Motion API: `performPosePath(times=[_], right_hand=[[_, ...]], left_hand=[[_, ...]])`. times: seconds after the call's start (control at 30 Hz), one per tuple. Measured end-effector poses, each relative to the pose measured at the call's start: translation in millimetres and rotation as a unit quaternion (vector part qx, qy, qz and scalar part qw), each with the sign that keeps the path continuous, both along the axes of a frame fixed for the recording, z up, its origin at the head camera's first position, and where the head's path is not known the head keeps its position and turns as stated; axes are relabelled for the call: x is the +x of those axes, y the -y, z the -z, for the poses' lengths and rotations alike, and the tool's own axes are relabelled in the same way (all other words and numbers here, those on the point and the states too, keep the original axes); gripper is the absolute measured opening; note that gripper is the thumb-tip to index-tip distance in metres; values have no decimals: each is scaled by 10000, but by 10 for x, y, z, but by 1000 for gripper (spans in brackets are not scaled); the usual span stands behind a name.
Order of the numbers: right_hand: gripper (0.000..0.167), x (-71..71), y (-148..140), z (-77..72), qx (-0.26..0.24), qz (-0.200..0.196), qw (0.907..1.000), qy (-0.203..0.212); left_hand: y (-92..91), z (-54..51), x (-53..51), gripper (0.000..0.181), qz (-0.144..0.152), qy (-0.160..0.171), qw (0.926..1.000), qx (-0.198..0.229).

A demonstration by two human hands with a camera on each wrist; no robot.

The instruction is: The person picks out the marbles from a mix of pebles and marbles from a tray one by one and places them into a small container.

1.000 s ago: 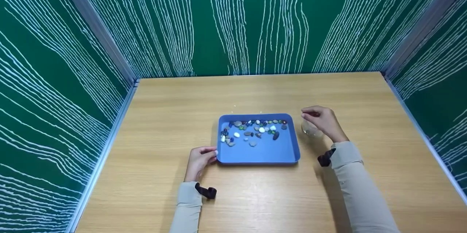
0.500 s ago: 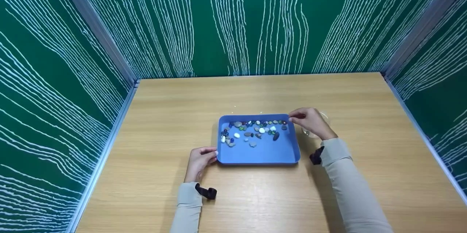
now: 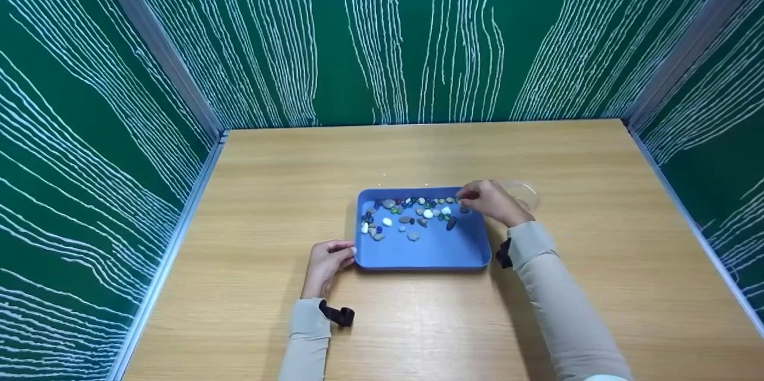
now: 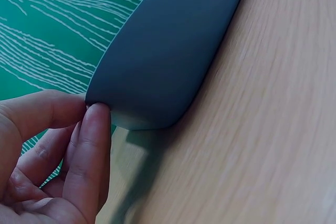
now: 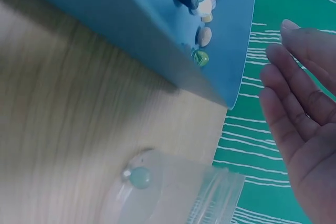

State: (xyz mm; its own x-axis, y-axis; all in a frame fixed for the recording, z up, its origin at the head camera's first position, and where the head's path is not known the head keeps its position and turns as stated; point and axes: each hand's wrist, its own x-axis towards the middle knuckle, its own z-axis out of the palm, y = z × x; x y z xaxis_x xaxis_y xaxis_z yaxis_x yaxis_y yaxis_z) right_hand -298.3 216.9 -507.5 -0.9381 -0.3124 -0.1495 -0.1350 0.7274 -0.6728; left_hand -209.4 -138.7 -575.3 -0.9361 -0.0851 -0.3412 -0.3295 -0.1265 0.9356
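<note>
A shallow blue tray [image 3: 424, 254] holds a mix of glass marbles and pebbles, mostly along its back half. My left hand [image 3: 326, 261] pinches the rim at the tray's front left corner between thumb and fingers. Over the back right corner is my right hand [image 3: 492, 202], its fingertips low above the marbles. In the right wrist view its fingers are loosely bent, and nothing shows between them. A green marble [image 5: 200, 58] and a brownish pebble [image 5: 203, 36] lie near that corner. To the right stands a clear plastic cup [image 5: 210, 187] with a pale green marble [image 5: 140, 178] inside.
The light wooden table [image 3: 286, 178] is bounded by green panels [image 3: 334, 40] with white wavy lines on three sides. A dark oval stone [image 3: 451, 223] and white pebbles [image 3: 428, 214] lie in the tray. Tiny white specks dot the table behind it.
My right hand has moved left, from above the cup to over the tray's back right corner, uncovering more of the cup. My left hand and the tray have stayed in place.
</note>
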Motion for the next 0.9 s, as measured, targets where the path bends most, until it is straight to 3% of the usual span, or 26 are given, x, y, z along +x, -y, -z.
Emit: performPosePath(times=[0.53, 0.9], right_hand=[[19, -108, 221, 4, 512, -346, 9981, 62], [17, -148, 298, 52, 570, -408, 9974, 193]], left_hand=[[27, -6, -8, 30, 130, 19, 9999, -7], [-10, -26, 17, 26, -37, 19, 10000, -67]])
